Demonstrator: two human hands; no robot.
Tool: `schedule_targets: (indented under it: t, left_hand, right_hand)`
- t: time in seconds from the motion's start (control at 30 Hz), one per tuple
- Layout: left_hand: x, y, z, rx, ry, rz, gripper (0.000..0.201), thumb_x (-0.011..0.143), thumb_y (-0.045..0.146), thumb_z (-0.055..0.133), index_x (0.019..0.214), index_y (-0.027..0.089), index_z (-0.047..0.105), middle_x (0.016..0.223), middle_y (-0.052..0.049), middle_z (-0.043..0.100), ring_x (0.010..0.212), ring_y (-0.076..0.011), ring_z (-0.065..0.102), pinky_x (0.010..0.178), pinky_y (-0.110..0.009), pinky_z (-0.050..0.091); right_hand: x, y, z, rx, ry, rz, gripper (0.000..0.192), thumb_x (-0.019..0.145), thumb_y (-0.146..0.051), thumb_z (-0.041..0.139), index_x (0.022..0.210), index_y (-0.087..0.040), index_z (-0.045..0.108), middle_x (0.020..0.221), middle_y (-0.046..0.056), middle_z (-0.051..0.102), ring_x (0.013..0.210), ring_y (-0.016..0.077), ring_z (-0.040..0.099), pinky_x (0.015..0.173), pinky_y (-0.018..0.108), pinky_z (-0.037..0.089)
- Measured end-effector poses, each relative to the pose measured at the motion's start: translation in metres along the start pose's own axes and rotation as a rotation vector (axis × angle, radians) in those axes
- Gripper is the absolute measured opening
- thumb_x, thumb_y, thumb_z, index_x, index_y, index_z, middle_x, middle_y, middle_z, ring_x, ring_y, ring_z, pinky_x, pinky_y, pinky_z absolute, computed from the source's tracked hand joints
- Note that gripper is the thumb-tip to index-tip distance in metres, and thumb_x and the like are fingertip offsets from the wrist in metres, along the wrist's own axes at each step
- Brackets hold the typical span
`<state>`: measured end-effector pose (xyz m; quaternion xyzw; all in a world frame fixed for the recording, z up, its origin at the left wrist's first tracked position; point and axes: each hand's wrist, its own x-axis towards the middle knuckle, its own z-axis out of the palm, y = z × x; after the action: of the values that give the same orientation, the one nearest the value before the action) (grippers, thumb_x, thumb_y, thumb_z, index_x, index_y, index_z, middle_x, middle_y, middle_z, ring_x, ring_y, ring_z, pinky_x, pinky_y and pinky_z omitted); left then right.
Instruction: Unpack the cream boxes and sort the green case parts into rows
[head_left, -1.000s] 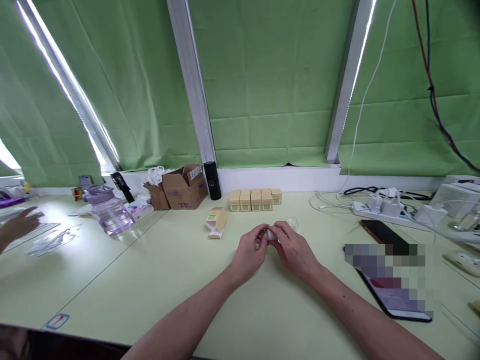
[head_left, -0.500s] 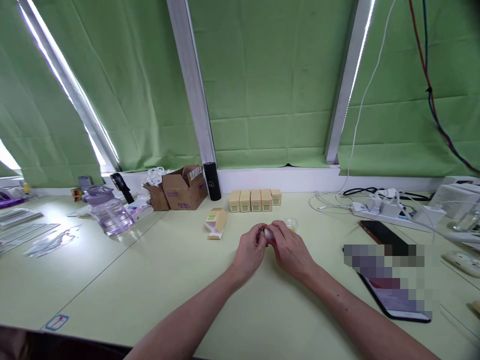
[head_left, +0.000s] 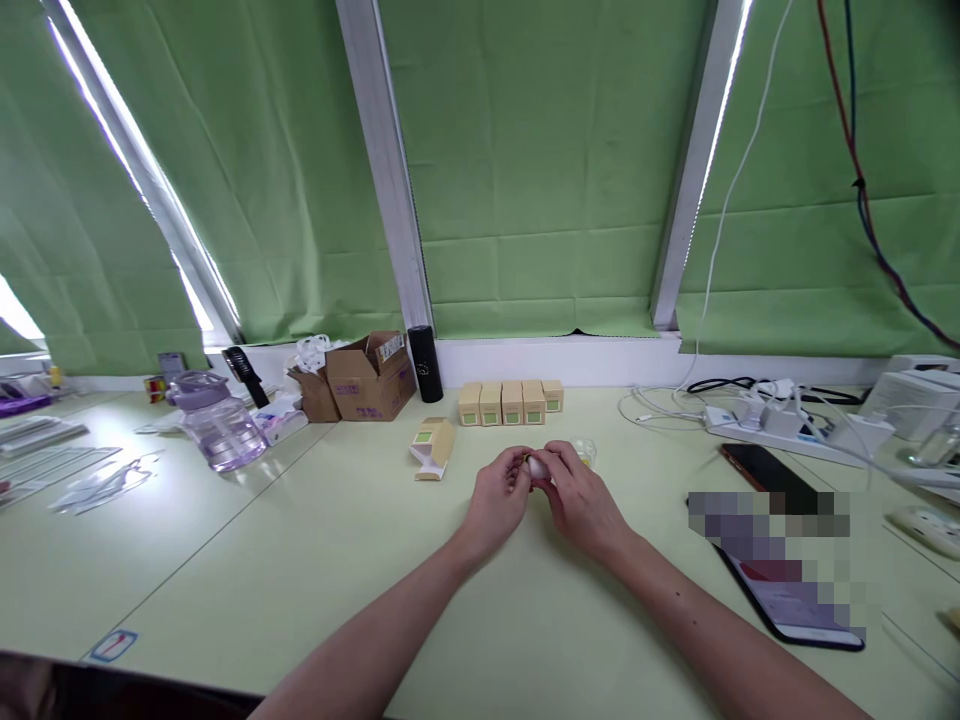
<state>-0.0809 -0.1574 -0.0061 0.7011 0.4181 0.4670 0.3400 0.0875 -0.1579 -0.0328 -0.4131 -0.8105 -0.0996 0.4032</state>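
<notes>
My two hands meet over the pale green table.

My right hand and left hand are curled shut around one small white object, in front of the row of boxes; its axis I cannot tell.
</notes>
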Motion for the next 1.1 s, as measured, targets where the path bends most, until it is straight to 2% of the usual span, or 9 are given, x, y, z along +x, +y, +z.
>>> schedule_targets:
  t: [0.13, 0.3, 0.4, 0.5, 0.57, 0.63, 0.87, 0.97, 1.1]
  left_hand:
    - [0.001, -0.007, -0.011, 0.070, -0.053, 0.111, 0.029, 0.093, 0.024, 0.059, 0.122, 0.022, 0.064, 0.122, -0.008, 0.071, 0.109, -0.0233, 0.067, 0.101, -0.043, 0.053]
    - [0.000, -0.012, -0.018, 0.112, -0.136, 0.270, 0.060, 0.083, 0.004, 0.062, 0.137, 0.028, 0.057, 0.141, -0.008, 0.061, 0.132, -0.0260, 0.054, 0.114, -0.049, 0.044]
    - [0.000, -0.011, -0.016, 0.121, -0.161, 0.337, 0.060, 0.084, 0.001, 0.059, 0.137, 0.030, 0.058, 0.137, -0.007, 0.063, 0.131, -0.0247, 0.054, 0.112, -0.047, 0.046]
    - [0.000, -0.009, -0.014, 0.142, -0.082, 0.304, 0.054, 0.085, 0.003, 0.064, 0.132, 0.030, 0.060, 0.128, -0.005, 0.066, 0.122, -0.0228, 0.059, 0.107, -0.044, 0.049]
    - [0.000, -0.010, -0.012, 0.159, -0.010, 0.246, 0.048, 0.083, 0.006, 0.069, 0.125, 0.028, 0.061, 0.122, -0.004, 0.067, 0.115, -0.0216, 0.062, 0.102, -0.041, 0.051]
    - [-0.001, -0.011, -0.011, 0.183, 0.045, 0.201, 0.042, 0.082, 0.009, 0.074, 0.119, 0.027, 0.062, 0.118, -0.003, 0.067, 0.110, -0.0213, 0.063, 0.098, -0.040, 0.052]
    - [-0.006, -0.020, -0.002, 0.382, 0.165, 0.308, 0.033, 0.082, 0.015, 0.077, 0.108, 0.023, 0.057, 0.104, -0.003, 0.064, 0.099, -0.0227, 0.063, 0.086, -0.039, 0.053]
    - [-0.007, -0.024, 0.002, 0.440, 0.180, 0.374, 0.034, 0.081, 0.009, 0.072, 0.106, 0.023, 0.055, 0.102, -0.003, 0.063, 0.097, -0.0227, 0.062, 0.083, -0.039, 0.053]
    - [-0.009, -0.020, 0.001, 0.423, 0.148, 0.365, 0.038, 0.079, 0.009, 0.073, 0.107, 0.023, 0.053, 0.104, -0.004, 0.061, 0.097, -0.0231, 0.062, 0.084, -0.040, 0.054]
  right_hand:
    - [-0.004, 0.006, -0.005, 0.116, -0.007, -0.025, 0.038, 0.101, -0.011, 0.039, 0.134, -0.023, 0.052, 0.122, 0.013, 0.053, 0.096, 0.0206, 0.066, 0.066, 0.029, 0.057]
    - [-0.006, 0.006, -0.010, 0.107, -0.008, -0.115, 0.048, 0.094, -0.003, 0.038, 0.134, -0.024, 0.053, 0.125, 0.012, 0.054, 0.096, 0.0194, 0.065, 0.065, 0.027, 0.054]
    - [-0.005, 0.003, -0.012, 0.018, -0.026, -0.166, 0.058, 0.088, 0.002, 0.037, 0.136, -0.027, 0.052, 0.130, 0.011, 0.056, 0.092, 0.0185, 0.064, 0.064, 0.027, 0.053]
    - [-0.005, 0.002, -0.013, -0.008, 0.032, -0.166, 0.064, 0.087, 0.004, 0.036, 0.140, -0.028, 0.051, 0.138, 0.013, 0.053, 0.113, 0.0249, 0.063, 0.071, 0.033, 0.057]
    - [-0.006, 0.003, -0.013, 0.028, 0.074, -0.118, 0.065, 0.089, 0.002, 0.037, 0.145, -0.029, 0.048, 0.144, 0.014, 0.051, 0.126, 0.0282, 0.058, 0.079, 0.038, 0.060]
    - [-0.007, 0.003, -0.012, 0.119, 0.109, -0.021, 0.059, 0.093, -0.004, 0.041, 0.147, -0.029, 0.047, 0.142, 0.014, 0.053, 0.128, 0.0282, 0.058, 0.084, 0.041, 0.061]
    - [-0.003, -0.013, -0.010, 0.489, 0.132, 0.301, 0.026, 0.093, -0.031, 0.064, 0.119, -0.025, 0.061, 0.110, 0.008, 0.069, 0.098, 0.0240, 0.068, 0.075, 0.039, 0.063]
    - [-0.001, -0.022, -0.010, 0.538, 0.121, 0.367, 0.024, 0.091, -0.034, 0.068, 0.112, -0.024, 0.063, 0.106, 0.007, 0.070, 0.094, 0.0230, 0.068, 0.075, 0.038, 0.063]
    - [-0.002, -0.022, -0.009, 0.550, 0.127, 0.367, 0.019, 0.096, -0.035, 0.063, 0.110, -0.024, 0.065, 0.106, 0.007, 0.070, 0.093, 0.0219, 0.068, 0.077, 0.037, 0.063]
